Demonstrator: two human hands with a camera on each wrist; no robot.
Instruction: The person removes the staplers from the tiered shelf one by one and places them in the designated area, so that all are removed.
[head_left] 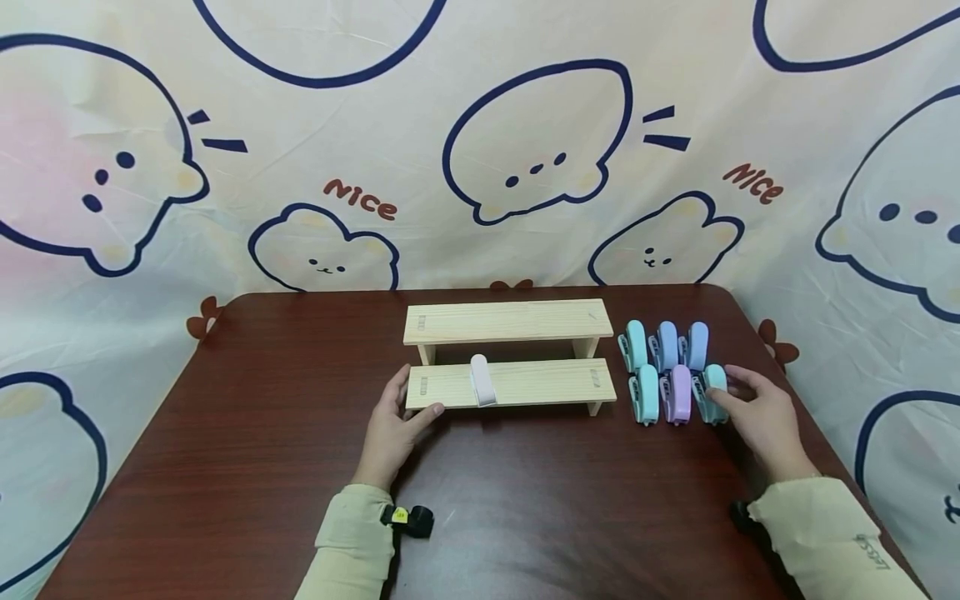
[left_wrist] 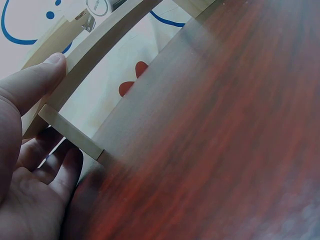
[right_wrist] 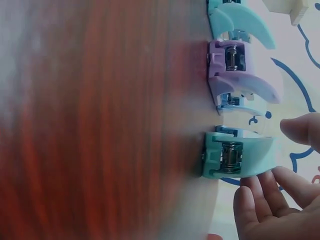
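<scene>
My left hand [head_left: 392,429] grips the left end of the front wooden shelf [head_left: 540,383], its thumb on the front edge and its fingers around the end by the leg [left_wrist: 72,132]. On that shelf sits a white clip [head_left: 482,380], left of the middle. At the right, my right hand [head_left: 768,421] touches the rightmost front teal clip [head_left: 715,392] with its fingertips. In the right wrist view the thumb [right_wrist: 302,131] stands apart from this teal clip [right_wrist: 237,156]. A purple clip [head_left: 678,393] and another teal clip [head_left: 646,394] stand left of it.
Behind the front shelf stands a taller wooden shelf [head_left: 510,322]. A back row of clips holds a teal one [head_left: 636,343] and two blue ones, one blue clip [head_left: 697,344] at its right end. The brown table [head_left: 540,517] meets a cartoon-printed cloth [head_left: 420,150] behind.
</scene>
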